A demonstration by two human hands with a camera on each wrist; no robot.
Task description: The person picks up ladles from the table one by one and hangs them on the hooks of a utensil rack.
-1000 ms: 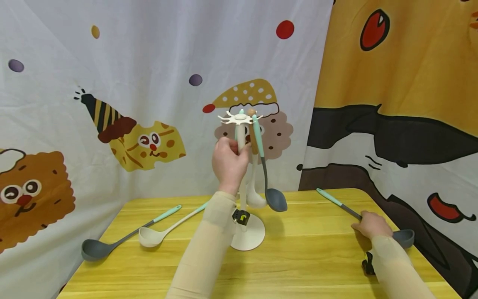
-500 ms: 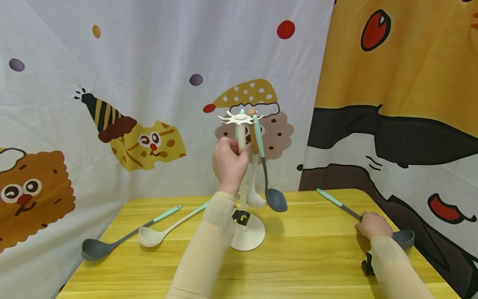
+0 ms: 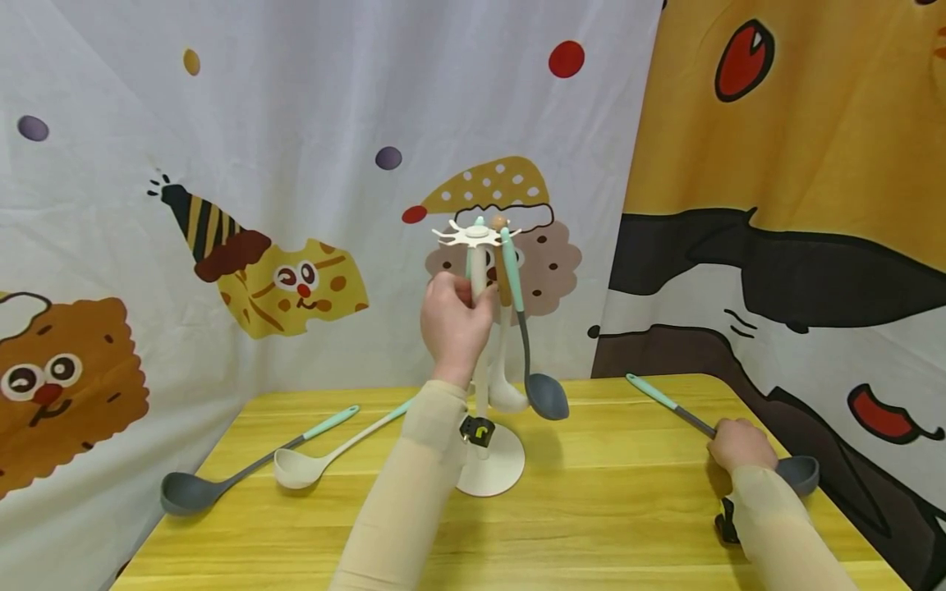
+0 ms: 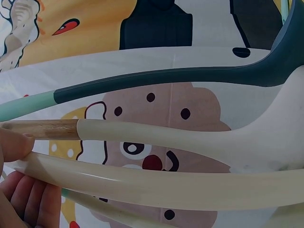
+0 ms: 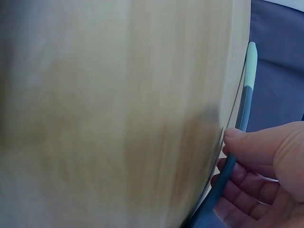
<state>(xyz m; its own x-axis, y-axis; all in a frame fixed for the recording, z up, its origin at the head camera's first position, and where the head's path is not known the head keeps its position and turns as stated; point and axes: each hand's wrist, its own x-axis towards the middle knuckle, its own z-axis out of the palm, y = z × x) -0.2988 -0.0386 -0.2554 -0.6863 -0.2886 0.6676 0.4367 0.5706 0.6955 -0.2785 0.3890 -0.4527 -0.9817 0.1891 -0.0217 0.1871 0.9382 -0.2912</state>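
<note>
My left hand [image 3: 456, 324] grips the pole of a white utensil stand [image 3: 478, 236] below its hooked top; in the left wrist view the thumb and fingers wrap the pole [image 4: 142, 185]. On the stand hang a grey ladle [image 3: 547, 396] with a mint handle, a white utensil [image 3: 507, 394] with a wooden handle, and another mint-handled one mostly hidden behind the pole. At the table's right side my right hand [image 3: 741, 447] pinches the shaft of a second grey ladle [image 3: 800, 474], its mint handle pointing away. In the right wrist view, thumb and fingers close on that shaft [image 5: 243, 109].
On the left of the wooden table [image 3: 591, 525] lie a grey ladle [image 3: 194, 494] and a white ladle [image 3: 299, 469], both mint-handled. The stand's round base [image 3: 498, 472] sits mid-table. A printed cloth [image 3: 310, 98] hangs behind.
My right hand's fingers have drawn in slightly around the ladle's shaft. The left hand, the stand and the other ladles look the same.
</note>
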